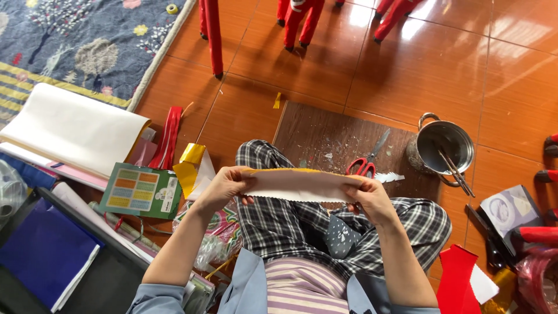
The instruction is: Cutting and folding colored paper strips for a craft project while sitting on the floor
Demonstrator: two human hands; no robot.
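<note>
A long paper strip [297, 185], white on its facing side with a gold upper edge and a zigzag lower edge, is held level above the lap, pinched at its ends by the left hand [221, 186] and the right hand [367, 196]. At two o'clock from the strip, a steel pot [444, 145] is seen on the tiled floor with thin metal sticks [454, 170] leaning inside it.

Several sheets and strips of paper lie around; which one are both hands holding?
The long white strip with the gold top edge, stretched between left hand and right hand; the others lie on the floor.
</note>
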